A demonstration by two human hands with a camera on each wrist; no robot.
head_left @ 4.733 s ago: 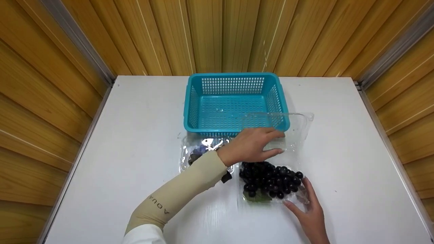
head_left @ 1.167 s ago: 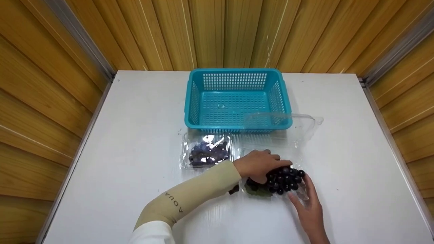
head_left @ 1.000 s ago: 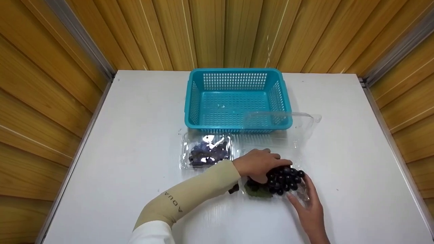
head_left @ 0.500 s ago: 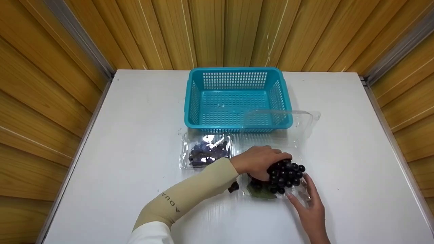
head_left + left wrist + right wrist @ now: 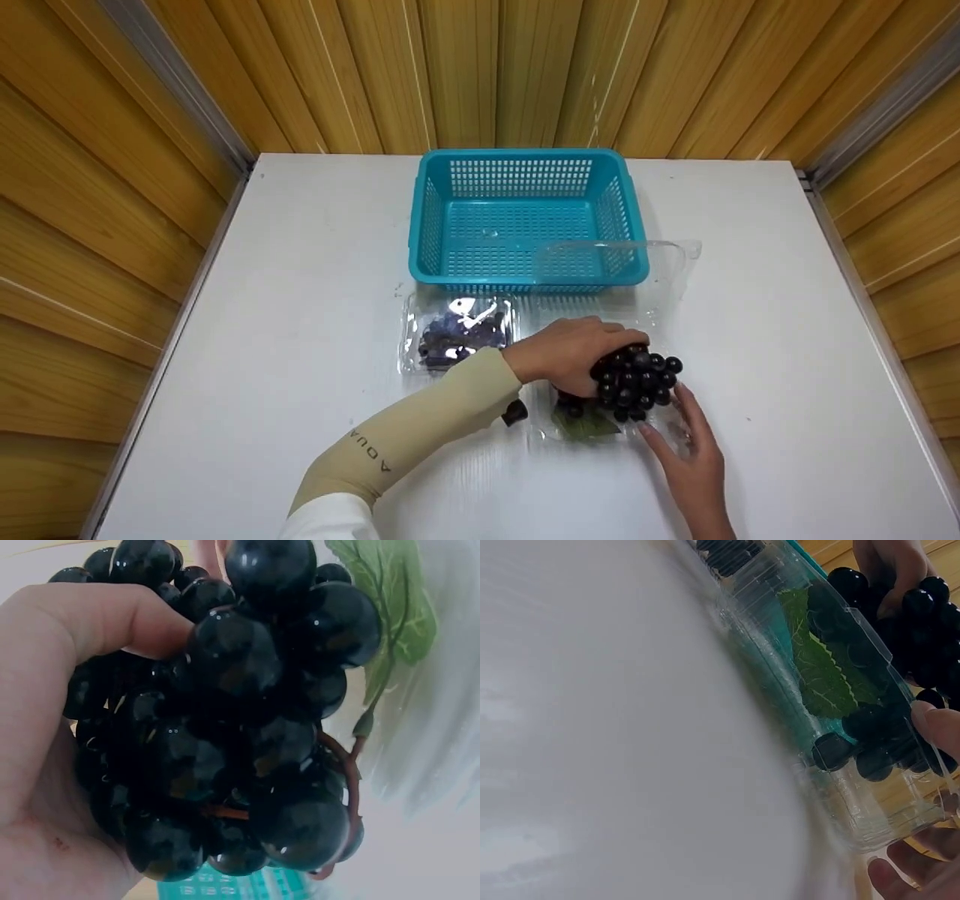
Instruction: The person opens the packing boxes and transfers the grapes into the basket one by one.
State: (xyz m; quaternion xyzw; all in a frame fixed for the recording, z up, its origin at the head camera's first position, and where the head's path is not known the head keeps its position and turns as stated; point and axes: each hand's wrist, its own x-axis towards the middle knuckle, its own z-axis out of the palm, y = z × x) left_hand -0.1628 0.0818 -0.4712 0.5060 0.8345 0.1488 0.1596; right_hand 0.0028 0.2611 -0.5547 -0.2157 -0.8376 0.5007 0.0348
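Right of centre in the head view, the left hand (image 5: 570, 356) is grasping a bunch of glossy, round black grapes (image 5: 637, 382), which is rising partly above an open, clear, thin plastic container (image 5: 870, 817). A veined green leaf (image 5: 821, 679) is showing through its wall. The right hand (image 5: 691, 454) is gripping the container's right side. Upper middle, a turquoise, rectangular, lattice-walled plastic basket (image 5: 487, 280) is resting on the smooth white counter (image 5: 300, 300).

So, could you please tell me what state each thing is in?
Open box: lid folded back
Black grapes: held, partly above the open box
Left grip: curled round the grapes
Right grip: holding that box's corner
Green leaf: attached to a stem
Closed box: shut, dark fruit inside
Blue basket: upright, no grapes inside
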